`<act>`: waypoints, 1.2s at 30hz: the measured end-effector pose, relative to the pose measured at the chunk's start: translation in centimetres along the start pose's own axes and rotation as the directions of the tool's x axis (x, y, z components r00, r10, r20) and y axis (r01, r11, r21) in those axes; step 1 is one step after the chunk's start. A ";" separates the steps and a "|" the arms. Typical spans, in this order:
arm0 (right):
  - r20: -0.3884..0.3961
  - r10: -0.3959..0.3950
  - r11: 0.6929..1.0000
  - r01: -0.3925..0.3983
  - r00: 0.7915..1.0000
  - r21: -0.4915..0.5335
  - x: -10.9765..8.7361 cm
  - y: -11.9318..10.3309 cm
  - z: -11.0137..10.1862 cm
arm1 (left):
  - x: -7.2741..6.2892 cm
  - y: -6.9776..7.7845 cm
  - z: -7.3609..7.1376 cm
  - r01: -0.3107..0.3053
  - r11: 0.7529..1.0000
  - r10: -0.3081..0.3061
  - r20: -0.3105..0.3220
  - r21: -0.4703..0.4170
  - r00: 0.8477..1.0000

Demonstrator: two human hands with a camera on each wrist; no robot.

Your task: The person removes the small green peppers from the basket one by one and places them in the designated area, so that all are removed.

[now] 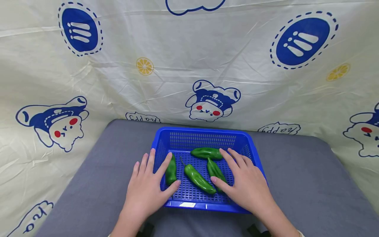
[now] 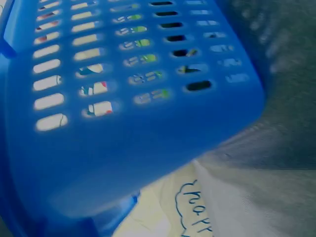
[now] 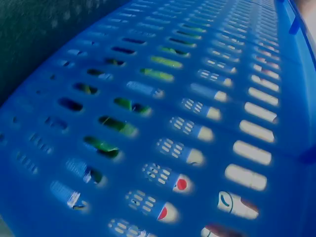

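A blue plastic basket (image 1: 201, 206) with slotted walls holds several green chili peppers. One pepper (image 1: 170, 171) lies by the left wall, a lighter one (image 1: 199, 179) slants across the middle, another (image 1: 215, 169) lies right of it, and one more (image 1: 205, 153) stretches along the back. My left hand (image 1: 146, 189) is spread over the left rim, thumb near the left pepper. Over the right side, my right hand (image 1: 248, 184) has its fingers spread, fingertips close to the back pepper's right end and thumb beside the right pepper. Both wrist views show the basket's wall (image 2: 108, 153) up close, without fingers.
The basket stands on a grey cloth-covered table (image 1: 296, 177). Behind and beside the table hangs a pale curtain (image 1: 165, 95) printed with cartoon figures, orange slices and blue emblems. Small dark objects (image 1: 145, 229) show under the wrists at the bottom edge.
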State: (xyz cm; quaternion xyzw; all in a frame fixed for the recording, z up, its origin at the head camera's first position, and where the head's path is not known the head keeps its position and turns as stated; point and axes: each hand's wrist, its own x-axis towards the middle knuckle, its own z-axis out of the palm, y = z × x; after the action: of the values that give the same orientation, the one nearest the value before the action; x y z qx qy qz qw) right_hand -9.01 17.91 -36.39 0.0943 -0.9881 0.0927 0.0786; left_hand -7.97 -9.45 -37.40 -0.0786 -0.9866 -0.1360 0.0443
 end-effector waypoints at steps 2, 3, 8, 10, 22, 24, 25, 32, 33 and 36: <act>0.009 -0.006 1.000 0.006 1.000 0.002 0.1 0.3 0.0 | -0.1 -0.4 0.3 0.015 1.000 -0.015 0.000 -0.009 1.000; 0.012 -0.008 1.000 0.008 1.000 0.003 0.2 0.5 0.0 | -0.2 -0.6 0.4 0.025 0.999 -0.025 0.002 -0.022 1.000; 0.036 -0.009 1.000 0.009 0.999 -0.001 0.4 1.7 -0.2 | -0.6 -1.2 1.0 0.112 0.988 -0.104 0.073 -0.109 0.992; 0.045 -0.011 1.000 0.011 0.999 0.001 0.5 2.2 -0.3 | -0.8 -1.3 1.2 0.154 0.978 -0.138 0.113 -0.141 0.984; 0.145 -0.131 0.984 0.146 0.981 -0.102 2.2 3.7 1.1 | -0.9 -1.6 1.8 0.224 0.952 -0.202 0.121 -0.207 0.972; 0.186 -0.150 0.976 0.175 0.971 -0.128 2.5 3.6 1.4 | -0.9 -1.7 1.8 0.224 0.952 -0.203 0.119 -0.206 0.972; 0.208 -0.155 0.973 0.186 0.966 -0.138 2.6 3.6 1.6 | -0.9 -1.7 1.9 0.223 0.953 -0.203 0.117 -0.206 0.972; 0.377 -0.157 0.964 0.224 0.913 -0.141 2.9 3.9 3.1 | -0.9 -1.7 2.0 0.215 0.954 -0.196 0.110 -0.208 0.974; 0.395 -0.160 0.965 0.228 0.905 -0.131 2.9 3.9 3.3 | -0.9 -1.7 2.0 0.216 0.954 -0.197 0.110 -0.209 0.974; 0.441 -0.176 0.972 0.226 0.880 -0.063 3.1 3.7 3.6 | -0.9 -1.7 2.0 0.213 0.953 -0.194 0.106 -0.214 0.975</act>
State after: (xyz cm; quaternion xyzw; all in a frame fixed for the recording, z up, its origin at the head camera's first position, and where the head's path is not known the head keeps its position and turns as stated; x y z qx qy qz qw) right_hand -13.27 20.28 -39.95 0.2102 -0.9693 0.0050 -0.1279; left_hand -7.53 -10.67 -39.85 0.0136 -0.9687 -0.2468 -0.0205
